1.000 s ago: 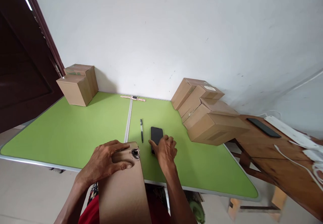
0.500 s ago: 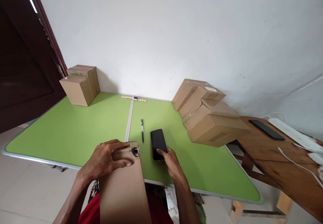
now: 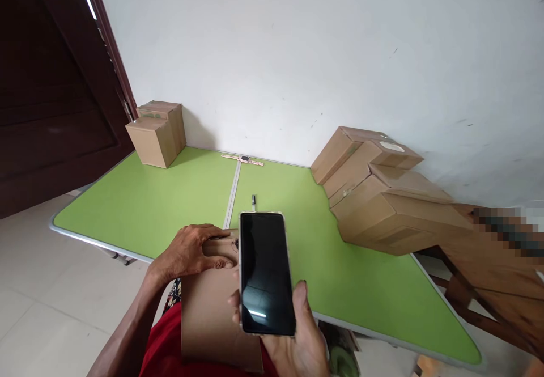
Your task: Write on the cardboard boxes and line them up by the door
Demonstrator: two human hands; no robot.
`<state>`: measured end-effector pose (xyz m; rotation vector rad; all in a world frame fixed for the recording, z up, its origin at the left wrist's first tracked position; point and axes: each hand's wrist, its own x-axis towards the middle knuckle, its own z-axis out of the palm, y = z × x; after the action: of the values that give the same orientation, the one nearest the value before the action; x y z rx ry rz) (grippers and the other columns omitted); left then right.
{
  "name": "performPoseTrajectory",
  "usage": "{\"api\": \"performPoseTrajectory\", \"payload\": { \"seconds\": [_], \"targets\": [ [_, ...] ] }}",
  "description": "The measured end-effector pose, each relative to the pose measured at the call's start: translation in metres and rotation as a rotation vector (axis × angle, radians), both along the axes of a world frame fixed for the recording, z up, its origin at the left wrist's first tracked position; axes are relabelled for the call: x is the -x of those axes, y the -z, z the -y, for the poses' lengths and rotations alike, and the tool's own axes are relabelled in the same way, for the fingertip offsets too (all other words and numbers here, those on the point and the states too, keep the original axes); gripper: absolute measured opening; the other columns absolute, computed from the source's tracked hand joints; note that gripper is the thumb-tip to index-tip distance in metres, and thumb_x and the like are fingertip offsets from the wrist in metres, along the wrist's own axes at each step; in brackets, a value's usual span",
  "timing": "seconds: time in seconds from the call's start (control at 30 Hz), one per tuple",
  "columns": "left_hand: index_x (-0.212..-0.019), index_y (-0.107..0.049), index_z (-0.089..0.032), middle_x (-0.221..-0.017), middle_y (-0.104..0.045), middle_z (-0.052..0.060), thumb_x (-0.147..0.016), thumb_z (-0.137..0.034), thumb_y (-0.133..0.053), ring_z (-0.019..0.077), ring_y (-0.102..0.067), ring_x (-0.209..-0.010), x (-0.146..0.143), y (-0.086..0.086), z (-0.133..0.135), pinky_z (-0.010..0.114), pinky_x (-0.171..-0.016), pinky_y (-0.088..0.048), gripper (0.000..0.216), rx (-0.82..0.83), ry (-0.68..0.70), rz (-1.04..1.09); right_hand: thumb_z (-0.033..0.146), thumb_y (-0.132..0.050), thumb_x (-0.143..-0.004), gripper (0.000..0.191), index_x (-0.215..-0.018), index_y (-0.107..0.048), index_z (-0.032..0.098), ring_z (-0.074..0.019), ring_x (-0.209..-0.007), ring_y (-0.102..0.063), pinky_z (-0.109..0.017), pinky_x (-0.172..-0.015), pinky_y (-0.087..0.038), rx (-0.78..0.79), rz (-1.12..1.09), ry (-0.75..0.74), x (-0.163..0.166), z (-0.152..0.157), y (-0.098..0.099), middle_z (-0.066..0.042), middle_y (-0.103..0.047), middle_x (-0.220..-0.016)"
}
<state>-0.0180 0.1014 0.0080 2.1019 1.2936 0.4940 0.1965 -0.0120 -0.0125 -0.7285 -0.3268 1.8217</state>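
The phone (image 3: 266,272) stands upright in my right hand (image 3: 293,337), dark screen toward me, my grip pinching its lower edges between thumb and fingers, raised above the tabletop (image 3: 170,195). My left hand (image 3: 191,251) lies flat on the top end of the cardboard box (image 3: 210,314) leaning against the tabletop's near edge, fingers spread over it. Beyond the phone lies a pen (image 3: 254,199). A stack of boxes (image 3: 374,190) sits at the right, two boxes (image 3: 157,133) at the far left corner.

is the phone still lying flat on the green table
No, the right hand holds the phone up off the green table, its dark screen facing the camera.
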Motion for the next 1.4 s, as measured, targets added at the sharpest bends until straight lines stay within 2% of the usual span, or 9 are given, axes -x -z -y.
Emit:
{"api": "performPoseTrajectory", "payload": {
  "seconds": [0.2, 0.4, 0.6, 0.7, 0.9, 1.0, 1.13, 1.27, 1.4],
  "targets": [
    [-0.104, -0.083, -0.026, -0.119, -0.082, 0.003, -0.084, -0.026, -0.078, 0.0269, -0.076, -0.103, 0.000, -0.002, 0.003, 0.030, -0.083, -0.054, 0.021, -0.020, 0.002, -0.001, 0.076, -0.071, -0.085, 0.070, -0.117, -0.082, 0.015, -0.0341, -0.094, -0.077, -0.044, -0.081, -0.060, 0.018, -0.056, -0.033, 0.021, -0.002, 0.018, -0.019, -0.080, -0.120],
    [-0.122, -0.081, -0.027, -0.130, -0.079, 0.004, -0.087, -0.030, -0.080, 0.0268, -0.076, -0.106, 0.001, 0.000, 0.001, 0.030, -0.085, -0.054, 0.035, -0.016, 0.020, 0.034, 0.078, -0.068, -0.087, 0.070, -0.118, -0.081, 0.017, -0.0330, -0.092, -0.077, -0.045, -0.082, -0.060, -0.004, -0.085, -0.036, 0.021, -0.002, 0.017, -0.018, -0.080, -0.121],
    [-0.123, -0.081, -0.029, -0.123, -0.081, 0.004, -0.087, -0.032, -0.080, 0.0277, -0.076, -0.105, 0.000, 0.000, 0.000, 0.031, -0.083, -0.054, 0.036, -0.020, 0.007, 0.013, 0.080, -0.072, -0.082, 0.070, -0.113, -0.082, 0.017, -0.0331, -0.086, -0.078, -0.048, -0.079, -0.061, 0.008, -0.075, -0.036, 0.022, -0.004, 0.016, -0.016, -0.082, -0.115],
    [-0.127, -0.079, -0.030, -0.131, -0.079, 0.004, -0.086, -0.032, -0.081, 0.0294, -0.075, -0.112, 0.001, 0.003, -0.001, 0.033, -0.090, -0.055, 0.041, -0.007, 0.002, 0.023, 0.080, -0.073, -0.081, 0.071, -0.112, -0.083, 0.017, -0.0339, -0.088, -0.078, -0.048, -0.080, -0.061, 0.019, -0.062, -0.023, 0.022, -0.002, 0.020, -0.015, -0.083, -0.113],
    [-0.132, -0.077, -0.029, -0.131, -0.080, 0.005, -0.084, -0.041, -0.084, 0.0308, -0.075, -0.117, 0.003, 0.005, 0.000, 0.036, -0.095, -0.055, 0.050, 0.001, -0.007, 0.017, 0.080, -0.076, -0.078, 0.070, -0.111, -0.083, 0.018, -0.0350, -0.092, -0.080, -0.048, -0.083, -0.063, 0.053, 0.013, 0.043, -0.004, -0.009, 0.015, -0.015, -0.083, -0.115],
    [-0.131, -0.077, -0.030, -0.130, -0.080, 0.004, -0.083, -0.043, -0.085, 0.0301, -0.075, -0.115, 0.002, 0.003, 0.000, 0.034, -0.092, -0.056, 0.050, -0.003, -0.016, 0.008, 0.076, -0.083, -0.073, 0.068, -0.112, -0.080, 0.020, -0.0337, -0.089, -0.081, -0.046, -0.079, -0.064, 0.063, 0.184, 0.198, -0.035, -0.033, 0.016, -0.014, -0.083, -0.114],
    [-0.130, -0.077, -0.030, -0.129, -0.081, 0.004, -0.082, -0.044, -0.083, 0.0302, -0.075, -0.114, 0.002, 0.003, -0.001, 0.036, -0.094, -0.055, 0.050, -0.001, -0.032, -0.013, 0.072, -0.089, -0.063, 0.067, -0.102, -0.075, 0.019, -0.0290, -0.083, -0.080, -0.038, -0.071, -0.064, 0.057, 0.598, 0.470, -0.079, -0.081, 0.045, -0.008, -0.083, -0.094],
    [-0.130, -0.076, -0.028, -0.127, -0.081, 0.004, -0.082, -0.045, -0.082, 0.0314, -0.076, -0.112, 0.003, 0.004, -0.001, 0.036, -0.092, -0.056, 0.052, -0.001, -0.053, -0.046, 0.070, -0.082, -0.066, 0.061, -0.097, -0.072, 0.018, -0.0281, -0.080, -0.078, -0.038, -0.065, -0.063, 0.109, 0.738, 0.502, -0.107, -0.116, 0.084, -0.007, -0.080, -0.086],
    [-0.126, -0.078, -0.028, -0.123, -0.083, 0.004, -0.083, -0.046, -0.081, 0.0305, -0.077, -0.107, 0.003, 0.004, -0.001, 0.035, -0.088, -0.056, 0.048, -0.009, -0.048, -0.040, 0.074, -0.073, -0.070, 0.060, -0.096, -0.068, 0.020, -0.0262, -0.068, -0.073, -0.036, -0.055, -0.059, 0.147, 0.858, 0.493, -0.118, -0.130, 0.107, -0.005, -0.076, -0.077]
  ]
}}
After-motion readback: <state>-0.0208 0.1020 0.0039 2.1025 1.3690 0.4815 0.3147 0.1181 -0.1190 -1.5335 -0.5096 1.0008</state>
